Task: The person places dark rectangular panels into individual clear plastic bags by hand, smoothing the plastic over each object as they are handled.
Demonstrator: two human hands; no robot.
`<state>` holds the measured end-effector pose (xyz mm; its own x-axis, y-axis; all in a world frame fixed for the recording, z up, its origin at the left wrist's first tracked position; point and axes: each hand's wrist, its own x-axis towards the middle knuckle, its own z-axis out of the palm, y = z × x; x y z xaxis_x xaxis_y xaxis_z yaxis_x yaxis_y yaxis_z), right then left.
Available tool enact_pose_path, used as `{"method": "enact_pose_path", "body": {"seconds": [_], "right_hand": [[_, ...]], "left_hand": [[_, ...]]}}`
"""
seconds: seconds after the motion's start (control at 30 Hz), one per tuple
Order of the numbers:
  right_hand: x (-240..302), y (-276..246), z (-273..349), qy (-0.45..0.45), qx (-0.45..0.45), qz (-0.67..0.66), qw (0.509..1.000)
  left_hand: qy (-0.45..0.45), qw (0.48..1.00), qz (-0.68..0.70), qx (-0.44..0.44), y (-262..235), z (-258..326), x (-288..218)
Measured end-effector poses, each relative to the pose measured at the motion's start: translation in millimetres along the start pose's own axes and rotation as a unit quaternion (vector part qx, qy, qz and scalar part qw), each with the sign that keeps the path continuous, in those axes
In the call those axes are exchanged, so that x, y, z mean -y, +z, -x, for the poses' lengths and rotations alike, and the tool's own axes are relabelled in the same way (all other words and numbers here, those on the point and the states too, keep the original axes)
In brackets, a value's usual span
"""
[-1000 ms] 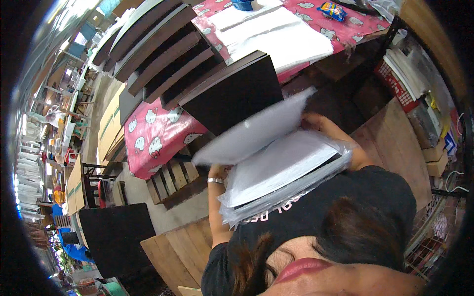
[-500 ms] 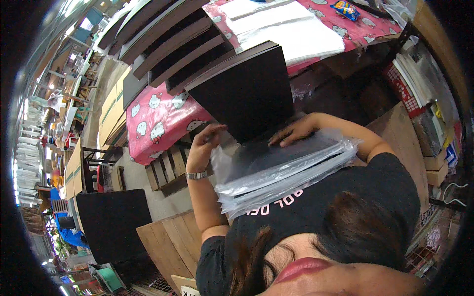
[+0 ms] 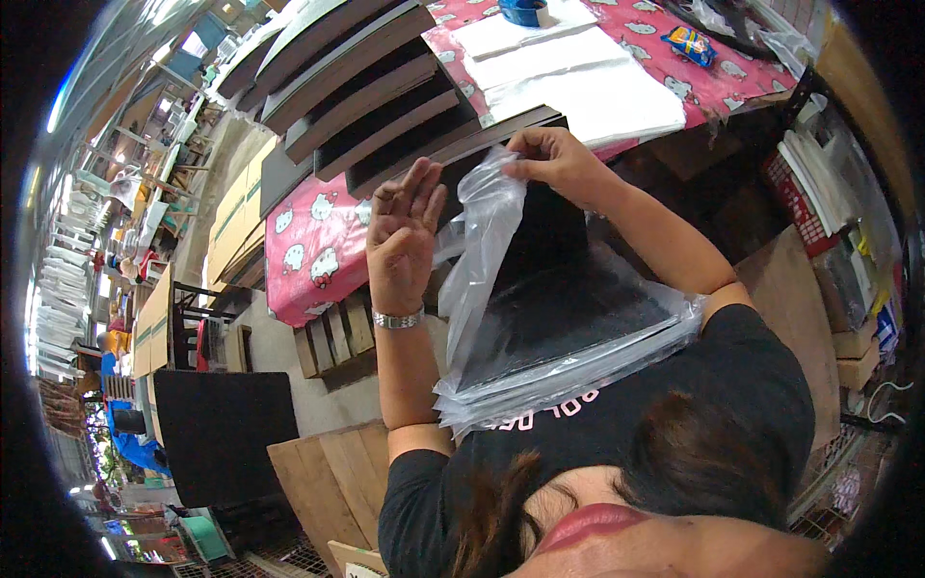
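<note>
My right hand (image 3: 557, 166) pinches the lifted edge of a clear plastic bag (image 3: 493, 217) and holds it up in front of me. The bag hangs in creased folds down to a stack of clear plastic sleeves (image 3: 568, 380) resting against my front. A dark surface shows through the plastic; whether it lies inside or behind cannot be made out. To the left of the bag, my left hand (image 3: 405, 231) is raised with its fingers stretched up and nothing in it. Just beyond both hands, thick black panels (image 3: 405, 135) stand in a row on the table.
A pink patterned cloth (image 3: 308, 255) covers the table. White sheets (image 3: 597, 91), a blue tape roll (image 3: 523, 12) and a small blue packet (image 3: 689, 45) lie on it. A red basket (image 3: 798, 202) stands at right; a dark board (image 3: 226, 433) and wooden pallet (image 3: 337, 337) are at left.
My right hand has moved up and away from the stack, pulling the bag's edge up with it. My left hand has risen off the bag, its fingers now pointing up.
</note>
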<state>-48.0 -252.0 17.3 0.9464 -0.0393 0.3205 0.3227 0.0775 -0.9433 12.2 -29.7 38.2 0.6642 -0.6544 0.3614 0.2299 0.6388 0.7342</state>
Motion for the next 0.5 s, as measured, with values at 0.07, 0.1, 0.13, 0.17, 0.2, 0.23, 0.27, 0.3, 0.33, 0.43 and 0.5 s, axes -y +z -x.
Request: {"method": "enact_pose_path", "body": {"seconds": [0.07, 0.1, 0.13, 0.17, 0.2, 0.23, 0.27, 0.3, 0.33, 0.43, 0.5], "right_hand": [[7.4, 12.5, -3.1, -0.006, -0.006, 0.08, 0.997], [10.4, 21.5, -3.5, -0.022, -0.013, 0.135, 0.99], [12.7, 26.5, -3.5, -0.038, -0.02, 0.191, 0.981], [15.7, 26.1, -3.7, -0.024, -0.013, 0.135, 0.99], [18.3, 24.4, -3.4, -0.01, -0.007, 0.079, 0.997], [21.4, 23.1, -2.5, 0.004, 0.0, 0.022, 1.0], [26.7, 21.7, 0.9, 0.013, -0.005, -0.031, 0.999], [26.9, 20.1, 0.8, 0.007, -0.007, -0.026, 1.0], [26.1, 18.5, 0.1, 0.001, -0.008, -0.02, 1.0], [17.9, 30.4, -0.8, -0.088, -0.092, 0.075, 0.989], [23.9, 37.8, 0.6, -0.109, -0.131, 0.192, 0.967]], "left_hand": [[-0.02, 0.996, -0.065, -0.055, 17.2, -0.7, 3.5], [-0.041, 0.982, -0.17, -0.067, 17.6, -0.7, 7.0], [-0.061, 0.957, -0.272, -0.078, 15.7, -1.5, 10.0], [-0.079, 0.922, -0.37, -0.087, 14.3, -2.9, 12.1], [-0.061, 0.925, -0.359, -0.109, 14.0, -4.3, 12.8], [-0.064, 0.928, -0.348, -0.12, 14.5, -1.8, 9.1], [-0.067, 0.931, -0.336, -0.128, 16.6, -0.1, 3.7], [-0.069, 0.934, -0.324, -0.136, 17.8, 0.5, 0.8], [-0.05, 0.95, -0.283, -0.123, 11.4, -1.5, 5.6], [-0.033, 0.961, -0.208, -0.18, 50.0, -8.3, 13.7], [-0.031, 0.962, -0.216, -0.164, 42.4, -6.1, 15.7]]}}
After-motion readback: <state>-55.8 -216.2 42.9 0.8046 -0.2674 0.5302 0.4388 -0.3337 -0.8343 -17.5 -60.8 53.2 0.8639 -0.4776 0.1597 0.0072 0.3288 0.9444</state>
